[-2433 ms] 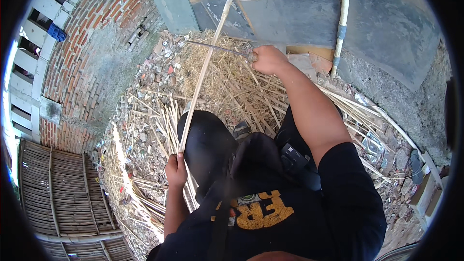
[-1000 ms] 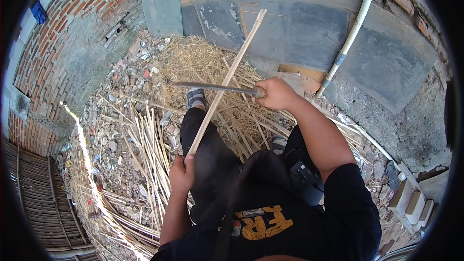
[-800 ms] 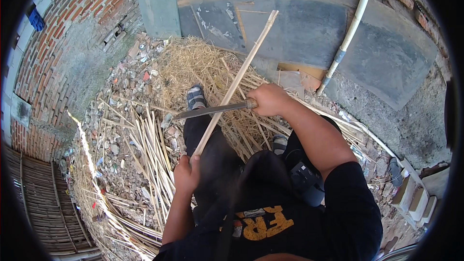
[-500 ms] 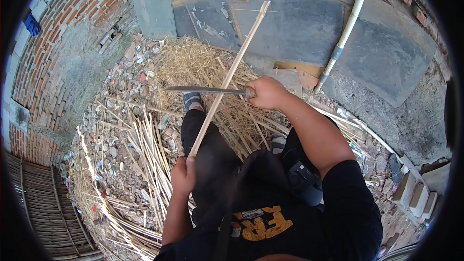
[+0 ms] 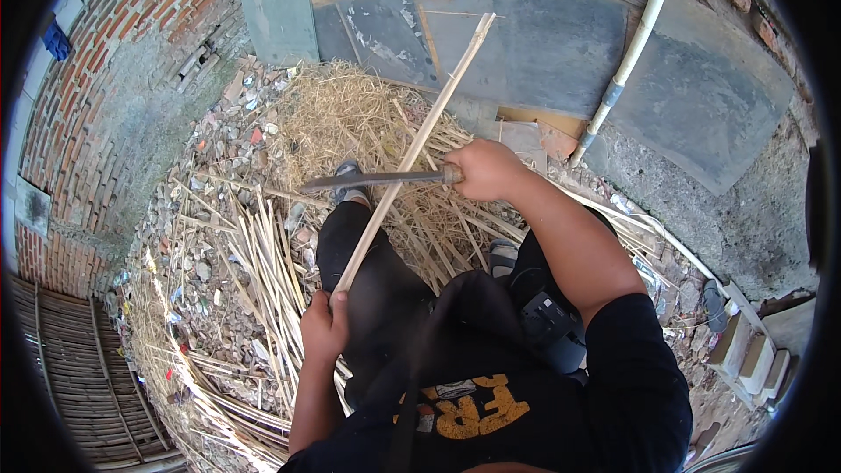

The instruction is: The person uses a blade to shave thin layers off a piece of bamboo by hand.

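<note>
Left hand (image 5: 324, 326): wrapped around the near end of the cane (image 5: 412, 151), gripping it just above the knee.
Right hand (image 5: 484, 169): fist closed on the handle of the knife (image 5: 372, 180), arm stretched forward.
Cane: a long pale stick, slanting up and away from the left hand, its far end over the grey slab (image 5: 561, 52).
Knife: long dark blade lying level, pointing to the person's left, crossing the cane about midway; whether the edge is biting or only touching, I cannot tell.
Change: half a second ago the blade crossed the cane a little farther up; now it sits slightly nearer the left hand, level as before.
Meaning: the blade appears to be drawn along the stick in repeated strokes, so the scraping or splitting looks mid-course, not finished.
Around: straw heap (image 5: 350, 118) ahead, split strips (image 5: 263, 254) on rubble to the left, white pipe (image 5: 626, 57) against the slab.
</note>
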The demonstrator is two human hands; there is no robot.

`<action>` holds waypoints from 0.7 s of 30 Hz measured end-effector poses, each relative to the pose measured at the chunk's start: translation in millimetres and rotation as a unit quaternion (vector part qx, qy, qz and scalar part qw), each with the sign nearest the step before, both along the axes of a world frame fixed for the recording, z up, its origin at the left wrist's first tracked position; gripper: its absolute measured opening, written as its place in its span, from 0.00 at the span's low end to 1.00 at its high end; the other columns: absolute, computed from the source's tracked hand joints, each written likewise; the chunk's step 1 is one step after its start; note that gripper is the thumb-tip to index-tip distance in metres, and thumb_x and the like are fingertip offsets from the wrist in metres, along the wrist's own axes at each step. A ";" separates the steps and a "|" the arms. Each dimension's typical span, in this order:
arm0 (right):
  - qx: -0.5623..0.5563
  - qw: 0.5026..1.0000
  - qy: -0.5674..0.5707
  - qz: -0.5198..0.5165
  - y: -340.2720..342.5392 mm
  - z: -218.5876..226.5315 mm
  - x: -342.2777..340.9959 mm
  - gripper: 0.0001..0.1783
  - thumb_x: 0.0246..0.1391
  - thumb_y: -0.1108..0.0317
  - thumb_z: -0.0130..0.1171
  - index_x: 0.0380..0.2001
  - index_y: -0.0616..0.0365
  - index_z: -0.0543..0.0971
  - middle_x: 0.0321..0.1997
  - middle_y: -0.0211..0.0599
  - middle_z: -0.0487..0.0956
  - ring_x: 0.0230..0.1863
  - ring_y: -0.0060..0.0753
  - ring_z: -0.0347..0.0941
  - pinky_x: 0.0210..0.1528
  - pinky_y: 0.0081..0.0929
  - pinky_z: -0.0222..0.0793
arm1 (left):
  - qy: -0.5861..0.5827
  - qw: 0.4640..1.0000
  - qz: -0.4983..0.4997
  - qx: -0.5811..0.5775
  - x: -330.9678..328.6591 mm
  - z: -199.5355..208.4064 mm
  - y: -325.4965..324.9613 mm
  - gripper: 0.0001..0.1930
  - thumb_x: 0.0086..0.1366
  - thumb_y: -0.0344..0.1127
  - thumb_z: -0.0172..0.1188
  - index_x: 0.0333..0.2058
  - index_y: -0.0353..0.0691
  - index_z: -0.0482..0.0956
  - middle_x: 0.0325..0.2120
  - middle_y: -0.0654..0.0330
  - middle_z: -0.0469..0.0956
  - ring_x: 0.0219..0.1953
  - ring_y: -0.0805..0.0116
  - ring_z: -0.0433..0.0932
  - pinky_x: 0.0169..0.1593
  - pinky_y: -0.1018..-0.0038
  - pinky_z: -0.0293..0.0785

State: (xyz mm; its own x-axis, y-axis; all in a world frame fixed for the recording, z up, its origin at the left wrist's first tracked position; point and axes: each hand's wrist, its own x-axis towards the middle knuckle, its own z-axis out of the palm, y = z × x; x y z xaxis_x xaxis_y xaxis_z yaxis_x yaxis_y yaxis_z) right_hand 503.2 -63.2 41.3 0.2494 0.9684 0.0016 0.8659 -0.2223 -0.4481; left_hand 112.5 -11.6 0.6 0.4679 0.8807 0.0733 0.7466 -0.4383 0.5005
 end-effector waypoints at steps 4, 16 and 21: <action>-0.063 0.992 -0.069 0.081 5.4 -0.8 -7.2 0.15 0.43 0.62 0.64 0.38 0.52 0.83 0.35 0.47 0.83 0.40 0.50 0.81 0.44 0.46 0.76 | 0.022 1.000 0.001 -0.008 0.8 1.8 1.1 0.21 0.72 0.50 0.54 0.31 0.34 0.72 0.18 0.42 0.76 0.24 0.38 0.78 0.29 0.53 0.71; -0.039 0.999 -0.027 0.023 -2.6 11.2 -5.5 0.14 0.44 0.62 0.65 0.37 0.49 0.84 0.35 0.45 0.83 0.42 0.49 0.81 0.46 0.47 0.76 | -0.003 0.999 0.004 -0.048 -16.0 8.1 -8.3 0.21 0.71 0.49 0.55 0.31 0.34 0.74 0.18 0.41 0.76 0.25 0.37 0.78 0.29 0.53 0.71; -0.080 0.995 0.050 0.030 1.1 -1.7 10.0 0.14 0.45 0.60 0.66 0.38 0.50 0.83 0.35 0.45 0.83 0.41 0.50 0.81 0.45 0.45 0.76 | 0.018 0.999 -0.008 -0.034 -17.9 3.3 -11.8 0.21 0.71 0.50 0.55 0.32 0.33 0.74 0.19 0.41 0.76 0.26 0.37 0.79 0.31 0.53 0.72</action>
State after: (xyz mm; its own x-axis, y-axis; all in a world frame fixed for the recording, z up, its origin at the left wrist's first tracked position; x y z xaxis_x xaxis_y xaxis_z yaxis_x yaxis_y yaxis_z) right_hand 513.2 -62.1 39.6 0.1819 0.9675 -0.1755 0.8327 -0.2465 -0.4958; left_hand 94.6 -23.4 3.9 0.4839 0.8751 -0.0030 0.7574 -0.4171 0.5023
